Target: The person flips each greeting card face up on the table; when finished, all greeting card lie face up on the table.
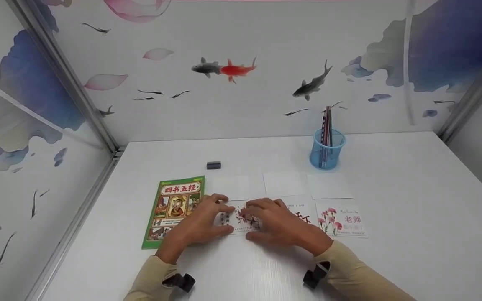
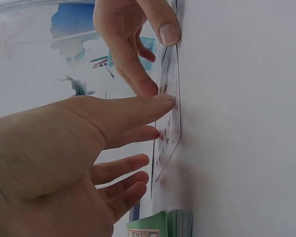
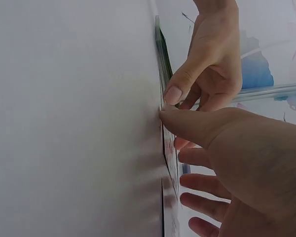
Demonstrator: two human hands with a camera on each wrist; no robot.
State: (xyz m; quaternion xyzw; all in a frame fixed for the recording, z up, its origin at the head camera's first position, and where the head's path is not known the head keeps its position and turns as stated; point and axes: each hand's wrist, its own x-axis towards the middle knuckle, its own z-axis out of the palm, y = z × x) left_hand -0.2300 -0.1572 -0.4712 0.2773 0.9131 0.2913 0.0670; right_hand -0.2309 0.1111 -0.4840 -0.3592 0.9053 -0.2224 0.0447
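A white card with red blossoms and dark characters (image 1: pixel 238 225) lies on the table between both hands. My left hand (image 1: pixel 209 219) rests its thumb and fingertips on the card's left part, fingers extended. From the other side, my right hand (image 1: pixel 276 221) touches the same card with relaxed fingers, partly covering its print. In the left wrist view, the left thumb tip (image 2: pixel 164 102) lies over the card (image 2: pixel 164 148), close to the right fingers. A second card with red characters (image 1: pixel 304 218) is partly hidden behind the right hand.
A green illustrated book (image 1: pixel 178 198) lies left, partly under the left forearm in view. At right is a carnation card (image 1: pixel 341 221). Behind lie blank white cards (image 1: pixel 283 184), a dark small block (image 1: pixel 214 165) and a blue mesh cup (image 1: pixel 326 152) with pencils.
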